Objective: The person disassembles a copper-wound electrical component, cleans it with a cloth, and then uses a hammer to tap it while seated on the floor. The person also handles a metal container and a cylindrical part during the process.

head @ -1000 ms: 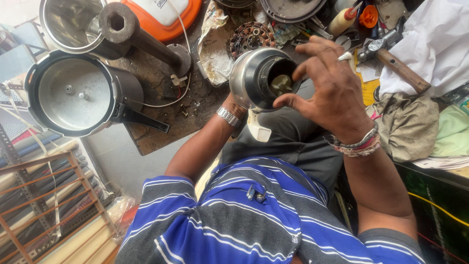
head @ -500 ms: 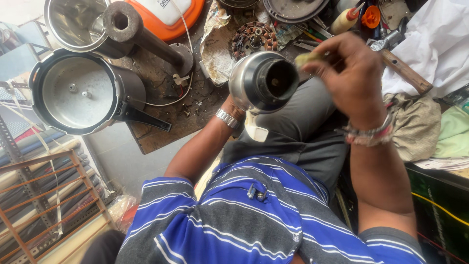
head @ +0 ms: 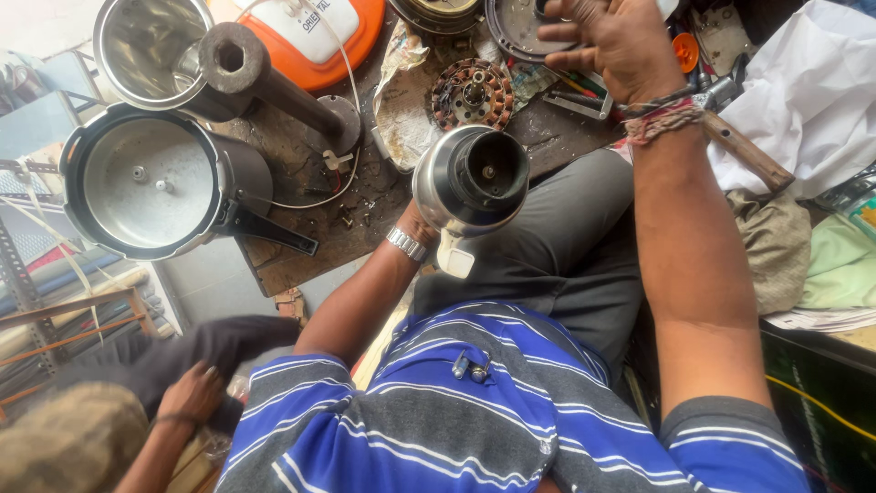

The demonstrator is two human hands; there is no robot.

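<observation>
My left hand (head: 421,222), with a metal watch on the wrist, grips a steel mixer jar (head: 470,183) from behind and holds it over my lap. The jar's dark round base faces the camera, and most of the hand is hidden by it. My right hand (head: 611,41) is stretched forward over the workbench (head: 301,246), back of the hand up, fingers spread, near a round dark plate (head: 516,27). Nothing shows between its fingers. Thread bands circle that wrist.
On the bench lie a pressure cooker (head: 146,183), a steel jar (head: 146,46), an orange-and-white appliance (head: 319,36), a copper-wound motor part (head: 470,91) and small tools. A wooden hammer handle (head: 739,151) and white cloth (head: 812,91) lie right. Another person's hand (head: 192,393) is at lower left.
My right hand left the jar's base and moved up and forward over the bench. The jar stayed in my left hand, its base now uncovered. Another person's hand came into view.
</observation>
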